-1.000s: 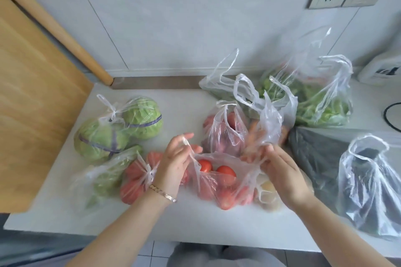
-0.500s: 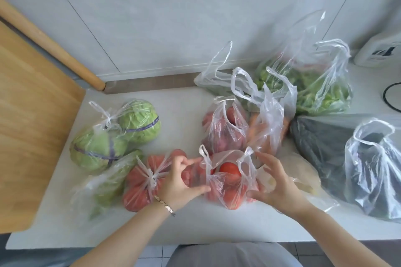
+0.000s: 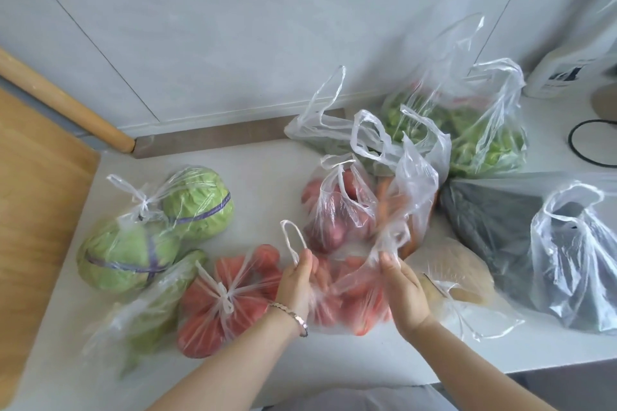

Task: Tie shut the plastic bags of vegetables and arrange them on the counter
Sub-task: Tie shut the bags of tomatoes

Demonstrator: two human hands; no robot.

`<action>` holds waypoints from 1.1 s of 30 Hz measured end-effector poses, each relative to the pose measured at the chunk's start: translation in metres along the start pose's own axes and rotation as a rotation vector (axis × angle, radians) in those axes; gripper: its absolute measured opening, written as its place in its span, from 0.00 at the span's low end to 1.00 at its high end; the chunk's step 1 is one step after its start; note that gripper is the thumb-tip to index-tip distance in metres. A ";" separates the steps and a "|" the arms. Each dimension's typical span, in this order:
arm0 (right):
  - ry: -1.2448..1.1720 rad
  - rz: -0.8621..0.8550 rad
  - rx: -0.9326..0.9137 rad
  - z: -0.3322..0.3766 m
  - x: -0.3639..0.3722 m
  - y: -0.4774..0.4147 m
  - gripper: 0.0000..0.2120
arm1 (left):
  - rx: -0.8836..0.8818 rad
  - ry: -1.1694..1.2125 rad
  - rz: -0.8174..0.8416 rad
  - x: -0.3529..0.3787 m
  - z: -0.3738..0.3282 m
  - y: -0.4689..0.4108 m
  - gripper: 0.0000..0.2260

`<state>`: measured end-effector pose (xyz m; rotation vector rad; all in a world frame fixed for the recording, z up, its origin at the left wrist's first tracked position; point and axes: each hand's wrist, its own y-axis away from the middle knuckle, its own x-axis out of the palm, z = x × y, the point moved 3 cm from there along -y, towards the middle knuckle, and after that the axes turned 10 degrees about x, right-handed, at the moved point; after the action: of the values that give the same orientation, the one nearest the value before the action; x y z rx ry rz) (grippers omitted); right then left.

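A clear bag of red tomatoes (image 3: 354, 307) lies on the white counter (image 3: 267, 183) in front of me. My left hand (image 3: 297, 280) pinches its left handle loop, which stands up above my fingers. My right hand (image 3: 405, 290) pinches the right handle, pulled up and crumpled. The bag's mouth is untied. To its left lies a knotted bag of tomatoes (image 3: 227, 297). A knotted bag of two green cabbages (image 3: 153, 227) sits further left, with a blurred bag of greens (image 3: 150, 307) in front of it.
Behind my hands stand open bags: red produce (image 3: 337, 210), carrots (image 3: 404, 207), leafy greens (image 3: 480, 137). A pale bagged item (image 3: 457, 274) and dark-vegetable bags (image 3: 521, 230) lie at the right. A wooden board (image 3: 30, 210) borders the left. A black cable (image 3: 591, 143) lies far right.
Both hands have taken hold of the tomato bag's two handles and pulled them up and apart; before, they were gathering the bag's sides lower down.
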<state>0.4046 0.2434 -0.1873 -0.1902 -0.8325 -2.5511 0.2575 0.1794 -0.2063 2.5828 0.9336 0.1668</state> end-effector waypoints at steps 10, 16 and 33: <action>0.198 -0.095 0.220 -0.009 0.018 -0.024 0.23 | -0.164 -0.248 -0.018 0.002 0.018 -0.011 0.20; 0.515 -0.187 0.244 -0.005 0.028 -0.028 0.10 | -0.255 0.035 -0.044 0.015 0.017 -0.003 0.18; 0.022 -0.094 0.172 -0.001 0.025 -0.007 0.18 | -0.066 -0.274 0.248 0.038 -0.032 0.001 0.39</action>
<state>0.3796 0.2386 -0.1850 -0.0706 -1.0700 -2.5460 0.2797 0.2132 -0.1778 2.5682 0.5021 -0.0872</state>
